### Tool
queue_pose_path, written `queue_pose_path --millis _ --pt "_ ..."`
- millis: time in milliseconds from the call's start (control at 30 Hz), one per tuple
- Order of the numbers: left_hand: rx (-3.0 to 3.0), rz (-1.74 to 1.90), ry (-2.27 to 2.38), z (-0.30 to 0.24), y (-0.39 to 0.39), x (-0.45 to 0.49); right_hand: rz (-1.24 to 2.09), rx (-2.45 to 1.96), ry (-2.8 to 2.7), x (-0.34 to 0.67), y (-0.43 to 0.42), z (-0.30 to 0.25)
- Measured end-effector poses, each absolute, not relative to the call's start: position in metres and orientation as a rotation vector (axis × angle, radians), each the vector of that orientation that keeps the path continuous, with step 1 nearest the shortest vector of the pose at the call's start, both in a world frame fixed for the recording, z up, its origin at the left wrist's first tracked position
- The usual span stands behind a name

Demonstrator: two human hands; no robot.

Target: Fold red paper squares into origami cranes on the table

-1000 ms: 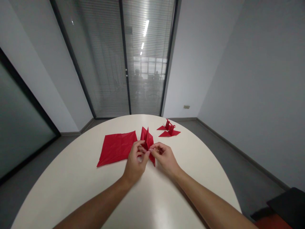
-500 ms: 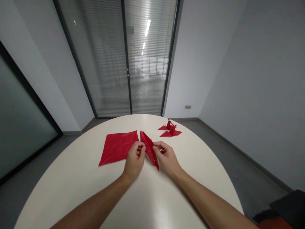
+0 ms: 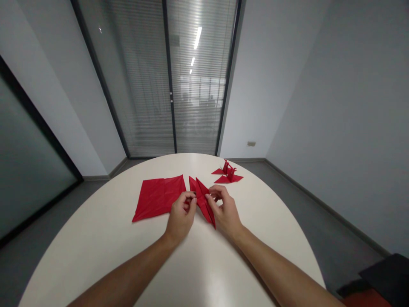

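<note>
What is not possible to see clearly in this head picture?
Head view:
Folded red paper: pinched parts hidden by left hand and right hand.
Flat red sheet: near right corner hidden behind left hand.
Rear paper bird: partly hidden by front paper bird.
Black-and-red object: cut off by picture edges.

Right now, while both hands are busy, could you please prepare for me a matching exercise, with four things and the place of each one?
Things:
1. Folded red paper
2. Flat red paper
3. Two red paper birds
4. Small wall plate

Places:
A. Low on the wall, beyond the table
B. On the table, beyond the right hand
C. Held between the left hand and the right hand
D. On the table, partly behind the left hand

Right pairs: 1-C, 2-D, 3-B, 4-A
</note>
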State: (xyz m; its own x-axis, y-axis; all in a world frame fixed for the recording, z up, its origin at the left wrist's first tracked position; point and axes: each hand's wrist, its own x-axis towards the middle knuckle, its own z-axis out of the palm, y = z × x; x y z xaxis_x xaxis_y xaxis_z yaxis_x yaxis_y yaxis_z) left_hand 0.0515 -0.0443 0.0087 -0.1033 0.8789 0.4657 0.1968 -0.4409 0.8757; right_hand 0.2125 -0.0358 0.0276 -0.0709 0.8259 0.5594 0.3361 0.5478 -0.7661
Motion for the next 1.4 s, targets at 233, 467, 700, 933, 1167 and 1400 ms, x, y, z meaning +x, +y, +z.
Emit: queue_pose_path --millis 233,467,700,933,1167,1400 --pt "1.693 1.589 1.136 0.013 -0.049 0.052 0.436 -0.990 -1.700 0.212 -0.037 0.029" --pt "1.814 1.620 1.112 0.010 -0.053 0.052 0.410 -0.964 -1.660 0.214 -0.037 0.034" --pt "1.911 1.691 1.123 0.008 -0.056 0.050 0.271 -0.867 -1.771 0.218 -0.037 0.033" --pt "1.784 1.670 1.198 0.007 -0.055 0.052 0.211 -0.885 -1.796 0.214 -0.041 0.032" --pt "1.815 1.651 1.197 0.010 -0.056 0.051 0.090 -0.902 -1.799 0.217 -0.042 0.037" --pt "2.010 1.659 1.303 0.019 -0.054 0.041 -0.024 -0.850 -1.828 0.218 -0.044 0.047"
